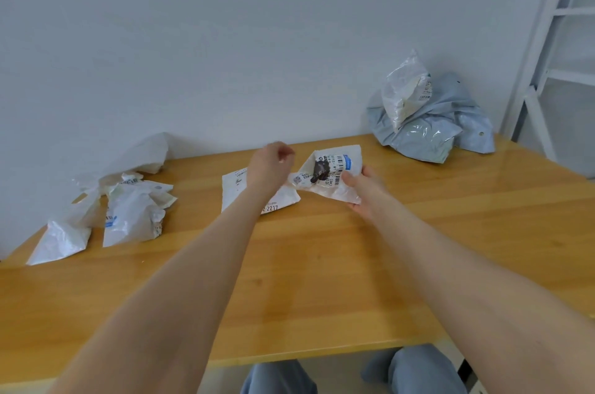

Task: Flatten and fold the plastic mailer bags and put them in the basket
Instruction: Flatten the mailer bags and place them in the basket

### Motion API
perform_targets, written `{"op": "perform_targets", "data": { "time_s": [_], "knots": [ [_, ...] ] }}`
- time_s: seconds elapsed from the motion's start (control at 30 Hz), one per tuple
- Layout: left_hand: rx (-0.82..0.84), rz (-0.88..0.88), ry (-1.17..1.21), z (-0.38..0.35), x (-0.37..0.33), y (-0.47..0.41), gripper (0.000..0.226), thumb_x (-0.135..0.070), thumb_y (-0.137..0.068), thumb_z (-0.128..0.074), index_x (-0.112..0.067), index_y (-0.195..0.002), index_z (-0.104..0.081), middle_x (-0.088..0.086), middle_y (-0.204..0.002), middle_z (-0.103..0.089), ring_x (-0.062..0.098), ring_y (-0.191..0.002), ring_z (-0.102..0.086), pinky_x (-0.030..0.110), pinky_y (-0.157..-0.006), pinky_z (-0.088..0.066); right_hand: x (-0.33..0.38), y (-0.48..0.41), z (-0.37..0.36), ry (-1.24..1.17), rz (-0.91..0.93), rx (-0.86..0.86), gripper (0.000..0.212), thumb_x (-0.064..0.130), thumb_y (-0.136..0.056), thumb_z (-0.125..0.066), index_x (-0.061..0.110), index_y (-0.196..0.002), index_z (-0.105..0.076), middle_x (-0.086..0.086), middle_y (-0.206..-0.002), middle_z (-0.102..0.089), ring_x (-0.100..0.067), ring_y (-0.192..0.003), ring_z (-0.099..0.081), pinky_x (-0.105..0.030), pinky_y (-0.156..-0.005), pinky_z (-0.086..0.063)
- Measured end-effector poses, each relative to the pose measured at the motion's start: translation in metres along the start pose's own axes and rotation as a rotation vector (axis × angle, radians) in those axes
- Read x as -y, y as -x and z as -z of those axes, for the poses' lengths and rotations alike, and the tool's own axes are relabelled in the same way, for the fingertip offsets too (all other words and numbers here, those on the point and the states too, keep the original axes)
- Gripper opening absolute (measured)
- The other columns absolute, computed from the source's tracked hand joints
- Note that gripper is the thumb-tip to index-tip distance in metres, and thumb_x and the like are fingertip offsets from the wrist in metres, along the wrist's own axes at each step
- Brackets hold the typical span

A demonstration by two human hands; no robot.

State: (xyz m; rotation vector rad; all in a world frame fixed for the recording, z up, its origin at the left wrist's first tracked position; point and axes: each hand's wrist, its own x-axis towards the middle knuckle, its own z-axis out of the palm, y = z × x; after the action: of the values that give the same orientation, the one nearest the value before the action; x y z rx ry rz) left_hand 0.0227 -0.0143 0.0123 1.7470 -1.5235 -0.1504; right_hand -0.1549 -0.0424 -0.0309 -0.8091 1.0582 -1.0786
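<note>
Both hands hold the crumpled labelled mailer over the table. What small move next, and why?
Probably pull the hands apart to stretch the labelled mailer taut: the left hand pinches one end, the right hand grips the other, and it is creased and bunched between them.

Of the person, only two arms and a part of the legs are visible. The left forearm (180,281) and the right forearm (450,265) are bare along all the length that shows, down to the lower corners of the view. The left hand (269,165) and the right hand (365,187) are bare too. The wide-angle lens makes the arms look broad near the camera and thin toward the wrists. The person wears trousers (425,371) of a soft grey-blue cloth. The cloth lies in loose folds over the left knee (277,377) and the right knee (418,361).
</note>
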Motion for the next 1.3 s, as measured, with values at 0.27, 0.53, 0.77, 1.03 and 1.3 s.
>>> {"op": "perform_targets", "data": {
  "time_s": [0.27,0.53,0.77,1.03,1.3],
  "knots": [
    [0.279,0.035,-0.137,-0.024,-0.019,0.012,0.025,-0.012,-0.087,-0.055,-0.013,-0.104,-0.073,0.009,-0.095,-0.071,0.022,-0.087,-0.062,0.024,-0.071,-0.045,0.005,0.011,0.009,0.09,0.043,0.051,0.032,0.005,-0.095,-0.056,0.022,-0.122,-0.054,0.0,-0.113,-0.064,-0.019,-0.097,-0.061,-0.03,-0.071,-0.052],
    [0.343,0.132,-0.065,-0.023,-0.024,0.019,0.021,-0.007,-0.086,-0.053,-0.015,-0.081,-0.072,0.003,-0.058,-0.051,0.014,-0.051,-0.04,0.023,-0.051,-0.033,0.001,0.016,0.012,0.101,0.041,0.071,0.036,0.005,-0.094,-0.057,0.02,-0.127,-0.053,-0.002,-0.116,-0.065,-0.021,-0.099,-0.063,-0.033,-0.076,-0.054],
    [0.212,0.17,-0.029,-0.027,-0.017,0.016,0.049,-0.021,-0.095,-0.048,-0.015,-0.049,-0.031,0.0,-0.048,-0.027,0.016,-0.045,-0.026,0.026,-0.048,-0.019,0.008,0.016,0.01,0.22,0.06,0.005,0.026,0.011,-0.096,-0.056,0.022,-0.119,-0.055,-0.001,-0.109,-0.064,-0.012,-0.075,-0.059,-0.03,-0.069,-0.049],
    [0.09,0.307,0.265,-0.024,-0.017,0.013,0.028,-0.011,-0.092,-0.048,-0.012,-0.065,-0.053,0.0,-0.064,-0.052,0.016,-0.056,-0.043,0.025,-0.056,-0.036,0.011,0.013,0.016,0.35,0.07,-0.092,0.031,0.016,-0.096,-0.056,0.014,-0.127,-0.055,-0.006,-0.109,-0.063,-0.01,-0.068,-0.054,-0.023,-0.053,-0.04],
    [-0.023,0.534,0.688,-0.014,-0.006,0.006,0.025,-0.014,-0.097,-0.054,0.005,-0.112,-0.061,0.009,-0.081,-0.064,0.021,-0.067,-0.06,0.028,-0.063,-0.055,0.01,0.011,0.022,0.398,0.11,-0.098,0.032,0.013,-0.095,-0.057,0.012,-0.127,-0.056,-0.006,-0.118,-0.065,-0.011,-0.072,-0.059,-0.019,-0.052,-0.042]
  ]
}}
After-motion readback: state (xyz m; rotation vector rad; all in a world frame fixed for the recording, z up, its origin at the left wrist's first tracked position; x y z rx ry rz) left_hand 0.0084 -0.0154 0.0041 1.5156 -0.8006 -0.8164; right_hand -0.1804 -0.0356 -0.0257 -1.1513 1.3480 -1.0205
